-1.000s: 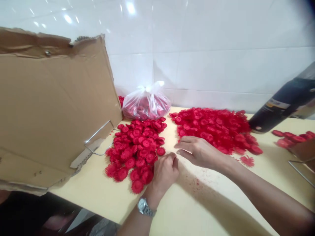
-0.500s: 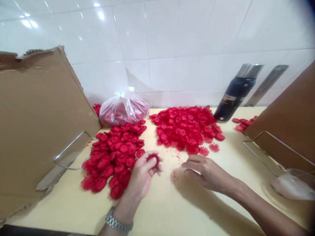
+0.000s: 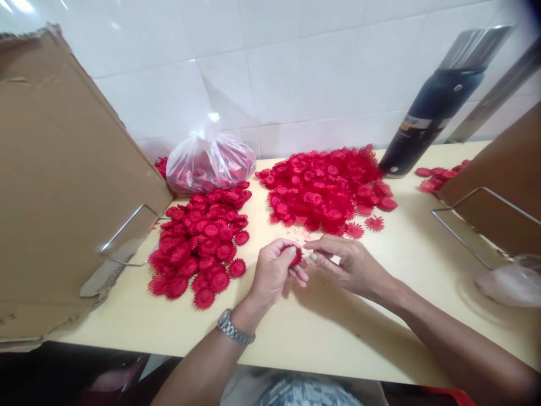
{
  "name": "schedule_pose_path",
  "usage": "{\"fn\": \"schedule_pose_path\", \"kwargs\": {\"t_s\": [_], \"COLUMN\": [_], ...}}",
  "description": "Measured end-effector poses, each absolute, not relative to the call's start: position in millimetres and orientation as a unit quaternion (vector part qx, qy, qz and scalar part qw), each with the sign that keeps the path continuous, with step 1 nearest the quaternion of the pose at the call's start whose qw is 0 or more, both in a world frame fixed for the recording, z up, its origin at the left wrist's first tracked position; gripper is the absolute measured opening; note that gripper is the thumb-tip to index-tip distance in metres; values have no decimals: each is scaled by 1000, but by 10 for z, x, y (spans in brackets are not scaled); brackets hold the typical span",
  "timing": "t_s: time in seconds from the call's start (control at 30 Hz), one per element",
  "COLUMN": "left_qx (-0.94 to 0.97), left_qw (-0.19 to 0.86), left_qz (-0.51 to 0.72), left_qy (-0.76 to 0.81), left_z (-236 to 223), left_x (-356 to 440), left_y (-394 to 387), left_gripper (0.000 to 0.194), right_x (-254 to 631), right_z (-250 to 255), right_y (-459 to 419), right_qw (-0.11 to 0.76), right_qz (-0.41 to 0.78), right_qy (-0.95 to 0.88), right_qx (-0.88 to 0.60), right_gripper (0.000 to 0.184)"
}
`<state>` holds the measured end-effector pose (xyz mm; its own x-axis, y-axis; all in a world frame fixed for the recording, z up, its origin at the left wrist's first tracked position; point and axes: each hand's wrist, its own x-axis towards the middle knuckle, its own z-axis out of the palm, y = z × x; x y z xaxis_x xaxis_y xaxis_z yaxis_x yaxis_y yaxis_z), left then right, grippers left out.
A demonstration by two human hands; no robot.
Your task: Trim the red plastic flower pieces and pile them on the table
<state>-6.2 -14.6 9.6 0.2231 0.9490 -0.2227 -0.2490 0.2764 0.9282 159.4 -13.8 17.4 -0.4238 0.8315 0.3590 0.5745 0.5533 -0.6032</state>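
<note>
My left hand [image 3: 274,270], with a metal watch on its wrist, pinches a small red fringed flower piece [image 3: 297,256] between thumb and fingers. Close to its right side is my right hand [image 3: 344,260], thumb and index finger bent toward the piece with a slight gap between them. Nothing shows in the right hand; whether its fingertip touches the piece I cannot tell. A heap of similar red flower pieces [image 3: 207,237] lies left of my hands. Beyond them spreads another red heap [image 3: 316,192], with a few loose pieces along its near edge.
A tied plastic bag [image 3: 211,163] of red pieces stands by the tiled wall. Cardboard sheets [image 3: 63,169] rise on the left and right beside wire stands [image 3: 460,225]. At the back right is a dark flask [image 3: 426,118]. A clear plastic bag [image 3: 511,282] lies far right.
The view has tilted downward, showing the table's front edge. My left hand has moved right, away from the left heap, still with the flower piece. My hands are now closer together.
</note>
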Motion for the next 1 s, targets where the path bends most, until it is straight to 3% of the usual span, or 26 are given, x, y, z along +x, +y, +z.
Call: {"fn": "schedule_pose_path", "kwargs": {"t_s": [0.17,0.37,0.57,1.0], "left_qx": [397,339,331,386], "left_qw": [670,695,689,643], "left_qz": [442,498,501,468], "left_qy": [445,394,405,468], "left_z": [35,-22,-67,-80], "left_x": [-56,-79,-67,-122], "left_y": [-56,-15,-7,-9], "left_gripper": [16,20,11,21], "right_x": [1581,1419,1275,1299], "right_z": [226,267,63,17], "right_y": [-105,-43,65,54], "right_qw": [318,370,371,414], "right_qz": [201,169,131,206], "right_qy": [-818,-815,-834,-776], "right_qx": [-436,-413,-386,-428], "right_gripper": [21,17,15,13]}}
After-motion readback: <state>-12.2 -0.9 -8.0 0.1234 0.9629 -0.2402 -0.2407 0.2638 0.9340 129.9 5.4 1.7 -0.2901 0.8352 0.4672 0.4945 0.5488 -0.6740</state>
